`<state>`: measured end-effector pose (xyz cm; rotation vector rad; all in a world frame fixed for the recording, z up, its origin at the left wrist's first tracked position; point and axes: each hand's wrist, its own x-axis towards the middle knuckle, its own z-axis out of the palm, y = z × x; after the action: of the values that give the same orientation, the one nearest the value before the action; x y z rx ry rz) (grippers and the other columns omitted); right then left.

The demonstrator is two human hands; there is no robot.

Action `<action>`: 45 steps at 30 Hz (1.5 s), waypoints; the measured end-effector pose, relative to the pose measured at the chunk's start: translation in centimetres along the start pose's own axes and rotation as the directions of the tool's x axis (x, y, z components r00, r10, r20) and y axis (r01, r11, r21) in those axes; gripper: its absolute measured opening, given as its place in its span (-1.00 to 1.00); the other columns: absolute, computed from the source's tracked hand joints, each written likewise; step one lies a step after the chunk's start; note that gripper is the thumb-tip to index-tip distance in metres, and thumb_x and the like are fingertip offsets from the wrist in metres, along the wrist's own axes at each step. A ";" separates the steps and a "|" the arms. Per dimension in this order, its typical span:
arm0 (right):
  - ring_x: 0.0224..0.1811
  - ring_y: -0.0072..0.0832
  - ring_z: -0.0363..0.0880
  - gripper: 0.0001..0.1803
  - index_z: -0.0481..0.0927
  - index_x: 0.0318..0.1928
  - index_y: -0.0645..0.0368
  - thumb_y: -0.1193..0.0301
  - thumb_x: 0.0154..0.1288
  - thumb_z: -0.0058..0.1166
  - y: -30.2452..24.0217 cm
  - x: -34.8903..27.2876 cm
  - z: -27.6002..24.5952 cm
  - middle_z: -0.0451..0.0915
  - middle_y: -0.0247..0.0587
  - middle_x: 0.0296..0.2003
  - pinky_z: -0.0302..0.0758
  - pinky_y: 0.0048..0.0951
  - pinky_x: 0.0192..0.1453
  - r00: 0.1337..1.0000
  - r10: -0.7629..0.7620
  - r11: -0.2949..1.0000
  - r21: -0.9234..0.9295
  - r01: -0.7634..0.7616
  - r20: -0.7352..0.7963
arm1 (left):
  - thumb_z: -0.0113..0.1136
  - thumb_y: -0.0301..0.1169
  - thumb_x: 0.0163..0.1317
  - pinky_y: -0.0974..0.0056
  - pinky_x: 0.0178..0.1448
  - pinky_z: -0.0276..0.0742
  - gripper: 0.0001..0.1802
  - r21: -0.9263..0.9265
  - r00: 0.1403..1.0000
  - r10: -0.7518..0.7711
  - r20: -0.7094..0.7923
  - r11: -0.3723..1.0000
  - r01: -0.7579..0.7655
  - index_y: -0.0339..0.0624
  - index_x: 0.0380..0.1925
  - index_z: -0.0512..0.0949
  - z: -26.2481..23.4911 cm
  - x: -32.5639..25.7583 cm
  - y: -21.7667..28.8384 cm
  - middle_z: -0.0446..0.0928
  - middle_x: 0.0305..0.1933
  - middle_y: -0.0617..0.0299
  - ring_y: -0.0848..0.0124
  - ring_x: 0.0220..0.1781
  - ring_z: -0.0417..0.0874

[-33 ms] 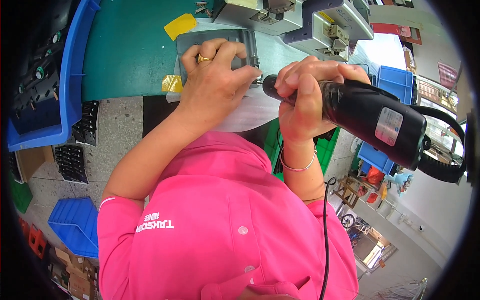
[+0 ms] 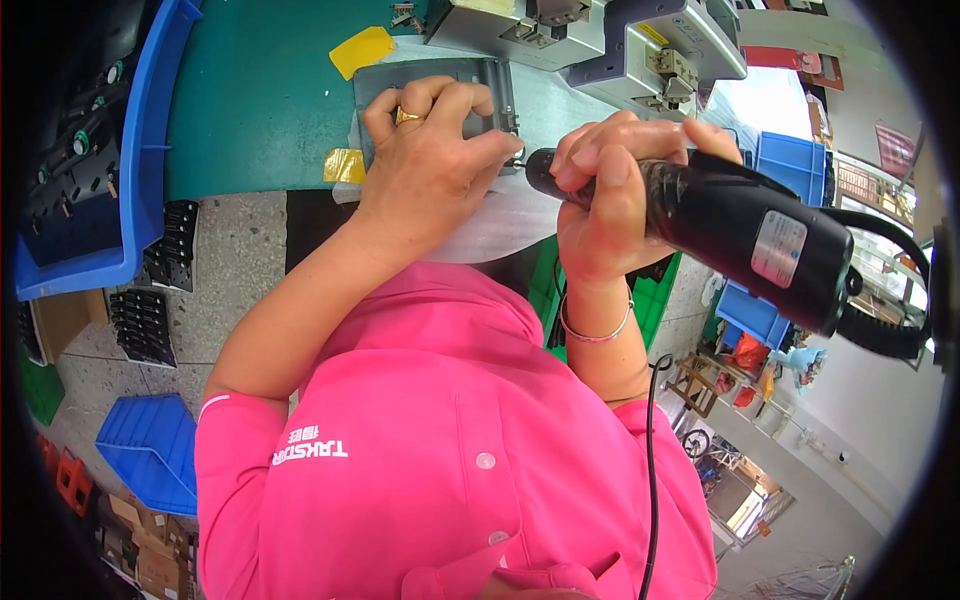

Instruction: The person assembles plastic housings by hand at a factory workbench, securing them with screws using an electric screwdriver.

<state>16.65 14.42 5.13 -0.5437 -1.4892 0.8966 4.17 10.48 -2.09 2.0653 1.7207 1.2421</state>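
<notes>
Curled over a dark grey plastic housing [image 2: 430,72], my left hand [image 2: 425,165] presses it against the bench with bent fingers. Its thumb and forefinger come together at the housing's right edge, beside a small shiny part [image 2: 518,152]. My right hand [image 2: 615,190] is wrapped around a black electric screwdriver [image 2: 760,235], tilted with its rear end toward the lower right. The thin bit points left at that small part, close to my left thumb tip. Whether the bit touches it I cannot tell. My left hand covers much of the housing.
Yellow tape pieces [image 2: 360,52] lie on the green bench mat [image 2: 250,100]. Grey metal machines [image 2: 525,35] stand behind the housing. A blue bin [image 2: 150,190] of black parts is at the left. A black cable [image 2: 652,480] hangs across my pink shirt.
The screwdriver's rear end and my right fingers have shifted very slightly. My left hand and the housing stay in place.
</notes>
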 end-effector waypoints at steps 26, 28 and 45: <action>-0.66 -0.49 0.38 -0.47 0.16 0.19 0.17 0.65 0.23 0.00 0.0 0.2 -1.1 0.42 -0.22 -0.55 0.48 -0.38 -0.52 0.996 0.088 0.996 0.010 -0.088 -0.008 | 0.35 -0.34 -0.01 0.04 0.20 0.06 -0.74 0.038 0.999 0.023 -0.032 0.999 -0.022 0.17 -0.25 0.67 -0.6 0.0 0.3 0.45 -0.01 0.36 0.29 0.17 0.36; -0.65 -0.49 0.37 -0.48 0.17 0.19 0.10 0.60 0.26 -0.01 -0.4 0.8 -2.8 0.40 -0.25 -0.57 0.46 -0.36 -0.53 0.986 0.086 0.983 0.171 -0.061 -0.141 | 0.40 -0.25 -0.05 0.04 0.23 0.05 -0.52 0.100 0.999 0.041 0.028 0.994 -0.043 0.15 -0.04 0.59 -2.1 -0.2 -0.1 0.43 0.07 0.32 0.27 0.22 0.33; -0.68 -0.50 0.47 -0.48 0.20 0.14 0.28 0.67 0.16 0.01 0.9 9.0 -10.3 0.51 -0.17 -0.56 0.57 -0.42 -0.51 0.903 -0.216 0.968 0.041 0.249 -0.372 | 0.47 0.15 -0.36 -0.11 0.45 -0.17 0.06 0.390 0.932 -0.222 0.287 0.915 0.098 0.03 0.26 0.38 -5.2 0.3 -0.4 0.23 0.37 0.10 0.13 0.44 0.17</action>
<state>25.32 24.18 9.35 -0.4286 -1.1408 0.6289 0.30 9.02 1.09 2.1093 2.0256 0.5131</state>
